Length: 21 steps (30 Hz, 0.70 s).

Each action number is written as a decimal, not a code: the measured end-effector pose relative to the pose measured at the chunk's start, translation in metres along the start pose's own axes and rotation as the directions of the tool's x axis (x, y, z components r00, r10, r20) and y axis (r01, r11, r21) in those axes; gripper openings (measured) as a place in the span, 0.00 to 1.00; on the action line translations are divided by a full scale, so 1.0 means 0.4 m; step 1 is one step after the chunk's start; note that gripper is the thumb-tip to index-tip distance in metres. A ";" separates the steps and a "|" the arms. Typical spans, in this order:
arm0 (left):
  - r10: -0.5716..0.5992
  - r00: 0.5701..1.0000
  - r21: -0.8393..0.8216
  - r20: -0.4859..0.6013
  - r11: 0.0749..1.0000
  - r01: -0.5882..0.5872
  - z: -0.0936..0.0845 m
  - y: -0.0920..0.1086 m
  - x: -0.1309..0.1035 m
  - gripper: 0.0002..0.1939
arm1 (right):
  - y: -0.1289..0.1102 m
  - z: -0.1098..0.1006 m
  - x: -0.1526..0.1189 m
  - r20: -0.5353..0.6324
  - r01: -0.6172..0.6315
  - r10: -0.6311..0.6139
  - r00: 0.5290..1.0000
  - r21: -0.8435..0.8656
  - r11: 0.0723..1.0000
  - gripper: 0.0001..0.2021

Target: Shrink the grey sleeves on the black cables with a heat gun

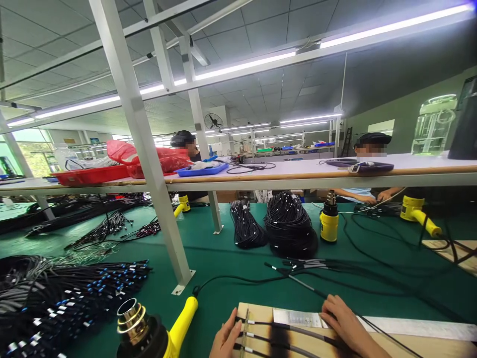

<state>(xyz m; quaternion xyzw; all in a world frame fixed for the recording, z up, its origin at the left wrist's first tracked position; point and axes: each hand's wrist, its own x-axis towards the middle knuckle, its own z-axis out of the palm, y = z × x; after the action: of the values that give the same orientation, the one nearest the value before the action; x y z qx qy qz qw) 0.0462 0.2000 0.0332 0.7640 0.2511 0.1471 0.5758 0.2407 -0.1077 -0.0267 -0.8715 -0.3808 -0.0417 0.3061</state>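
Note:
Black cables (301, 330) with white bands lie side by side across a wooden board (257, 312) with scorched dark patches. At the board's left edge, my left hand (224, 337) pinches the end of the top cable between thumb and finger. My right hand (345, 322) rests over the board with fingers bent and close together; the top cable runs beneath it, and what its fingertips hold is hidden. A pale metal strip (413, 328) lies along the board's far side. Behind that hand, more cables with grey sleeves (313, 263) stretch across the green table.
A yellow heat gun (181, 323) stands nozzle-up at front left, beside a heap of cables (74, 298). Another heat gun (329, 223) and coiled cable bundles (290, 226) stand farther back. A white post (149, 144) rises from the table (223, 258). A co-worker (372, 169) sits opposite.

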 end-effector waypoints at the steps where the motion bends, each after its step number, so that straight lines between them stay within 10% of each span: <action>1: 0.021 0.999 0.041 0.024 0.999 -0.022 -0.002 -0.009 0.005 0.38 | 0.002 0.004 -0.002 -0.021 -0.010 0.010 1.000 -0.034 0.999 0.11; 6: 0.301 0.953 0.468 0.032 0.838 -0.281 0.014 0.002 0.020 0.31 | -0.037 0.001 0.005 -0.070 -0.040 0.029 0.997 -0.149 0.988 0.05; 9: 0.406 0.877 0.618 0.255 0.630 -0.471 0.065 0.071 0.018 0.18 | -0.100 -0.010 0.022 0.008 0.030 -0.029 1.000 -0.056 0.998 0.05; 16: 0.163 0.827 0.742 0.538 0.375 -0.556 0.190 0.115 0.057 0.12 | -0.190 0.014 0.051 0.230 0.086 -0.101 0.968 0.076 0.993 0.10; 21: 0.170 0.806 0.710 0.567 0.394 -0.583 0.196 0.083 0.069 0.09 | -0.186 0.007 0.056 0.273 0.073 -0.095 0.957 0.088 0.993 0.12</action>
<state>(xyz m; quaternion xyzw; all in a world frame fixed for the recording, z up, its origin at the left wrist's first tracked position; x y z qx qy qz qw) 0.1165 0.1452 0.0400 0.9940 -0.0205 -0.0304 0.1026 0.2048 -0.0528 0.0154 -0.8393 -0.4579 0.0824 0.2812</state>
